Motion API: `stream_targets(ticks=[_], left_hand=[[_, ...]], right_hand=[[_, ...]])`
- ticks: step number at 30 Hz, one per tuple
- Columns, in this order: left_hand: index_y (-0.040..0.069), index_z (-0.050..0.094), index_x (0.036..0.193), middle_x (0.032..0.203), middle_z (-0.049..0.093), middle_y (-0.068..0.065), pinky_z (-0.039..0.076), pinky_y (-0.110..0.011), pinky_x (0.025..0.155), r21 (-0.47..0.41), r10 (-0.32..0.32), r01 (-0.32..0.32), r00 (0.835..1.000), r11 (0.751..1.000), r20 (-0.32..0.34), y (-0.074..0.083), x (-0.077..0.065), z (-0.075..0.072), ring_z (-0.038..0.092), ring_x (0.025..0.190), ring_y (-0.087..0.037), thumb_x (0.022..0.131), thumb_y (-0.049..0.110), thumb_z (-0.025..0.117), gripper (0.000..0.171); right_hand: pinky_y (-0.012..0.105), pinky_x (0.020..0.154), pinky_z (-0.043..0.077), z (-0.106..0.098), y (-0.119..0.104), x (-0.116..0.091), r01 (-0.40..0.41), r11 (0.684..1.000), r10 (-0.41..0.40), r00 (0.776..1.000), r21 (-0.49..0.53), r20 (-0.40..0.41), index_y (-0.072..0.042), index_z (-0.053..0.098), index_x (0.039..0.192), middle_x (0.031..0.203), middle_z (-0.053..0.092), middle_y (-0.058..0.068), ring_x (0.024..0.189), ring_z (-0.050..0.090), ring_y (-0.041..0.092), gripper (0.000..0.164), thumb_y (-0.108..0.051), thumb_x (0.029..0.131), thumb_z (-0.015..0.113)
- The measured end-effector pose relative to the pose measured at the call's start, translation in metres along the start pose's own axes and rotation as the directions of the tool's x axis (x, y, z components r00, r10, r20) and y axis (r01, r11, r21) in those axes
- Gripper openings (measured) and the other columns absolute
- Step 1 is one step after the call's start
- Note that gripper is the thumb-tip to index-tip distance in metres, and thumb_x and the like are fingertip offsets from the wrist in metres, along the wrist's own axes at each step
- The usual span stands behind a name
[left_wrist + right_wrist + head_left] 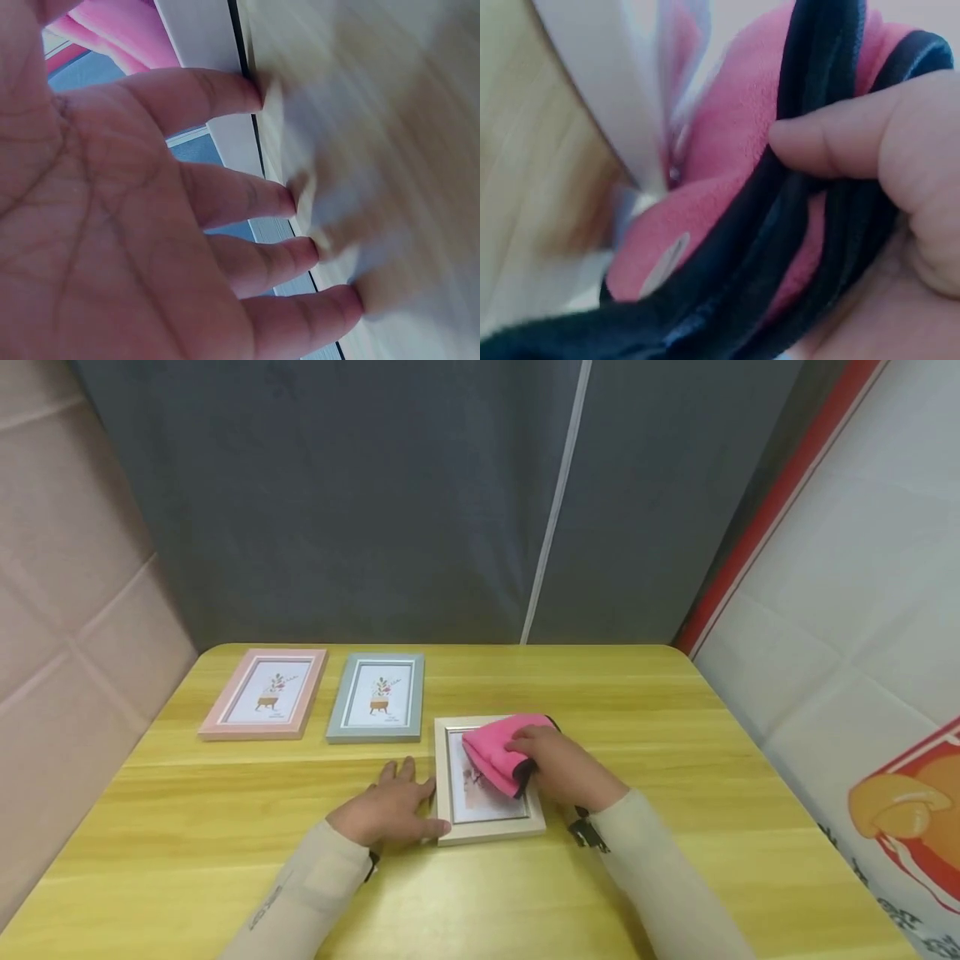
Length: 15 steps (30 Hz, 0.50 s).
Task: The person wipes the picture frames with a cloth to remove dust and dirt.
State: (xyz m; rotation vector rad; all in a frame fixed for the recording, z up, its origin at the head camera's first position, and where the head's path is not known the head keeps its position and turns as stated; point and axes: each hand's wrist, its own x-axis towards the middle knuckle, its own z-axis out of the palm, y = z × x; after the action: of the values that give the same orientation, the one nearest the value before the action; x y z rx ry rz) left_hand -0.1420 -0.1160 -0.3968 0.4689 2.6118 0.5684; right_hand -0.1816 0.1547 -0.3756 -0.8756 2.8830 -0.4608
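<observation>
A cream picture frame (pixel 491 833) lies face up on the wooden table, its picture partly covered by a folded pink cloth (pixel 497 745) with black edging. My right hand (pixel 567 766) grips that cloth on the frame's glass; in the right wrist view the thumb presses on the cloth's dark edging (pixel 780 202). At the frame's left side, my left hand (pixel 392 810) spreads over the table, its thumb touching the lower left corner. The left wrist view shows the palm (pixel 97 202) and fairly straight fingers, fingertips against the tabletop.
A pink picture frame (pixel 212 727) and a blue-grey picture frame (pixel 340 710) lie face up toward the back left of the table (pixel 660 877). Behind the table hangs a dark grey curtain (pixel 360 510); patterned walls stand at both sides.
</observation>
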Motion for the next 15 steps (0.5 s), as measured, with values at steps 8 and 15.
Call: stream_targets(ticks=[8, 15], left_hand=[[0.002, 0.045, 0.147, 0.156, 0.015, -0.036, 0.022, -0.070, 0.108, -0.005, 0.005, -0.005, 1.000, 1.000, -0.002, 0.001, -0.005, 0.000, 0.008, 0.142, -0.057, 0.091, 0.050, 0.066, 0.077], [0.005, 0.044, 0.149, 0.157, 0.013, -0.034, 0.022, -0.069, 0.108, 0.002, 0.007, -0.007, 1.000, 1.000, 0.005, 0.001, -0.005, -0.002, 0.007, 0.143, -0.056, 0.093, 0.050, 0.063, 0.074]], right_hand=[[0.040, 0.099, 0.048, -0.001, -0.022, -0.047, 0.134, 0.985, -0.133, 0.991, -0.105, 0.015, -0.012, 0.073, 0.114, 0.117, 0.064, 0.005, 0.112, 0.058, 0.023, 0.034, 0.006, 0.085, 0.071], [0.040, 0.093, 0.051, 0.014, -0.036, -0.058, 0.124, 0.971, -0.120, 0.992, -0.204, 0.030, -0.013, 0.074, 0.107, 0.118, 0.063, 0.009, 0.112, 0.056, 0.027, 0.028, 0.002, 0.084, 0.072]])
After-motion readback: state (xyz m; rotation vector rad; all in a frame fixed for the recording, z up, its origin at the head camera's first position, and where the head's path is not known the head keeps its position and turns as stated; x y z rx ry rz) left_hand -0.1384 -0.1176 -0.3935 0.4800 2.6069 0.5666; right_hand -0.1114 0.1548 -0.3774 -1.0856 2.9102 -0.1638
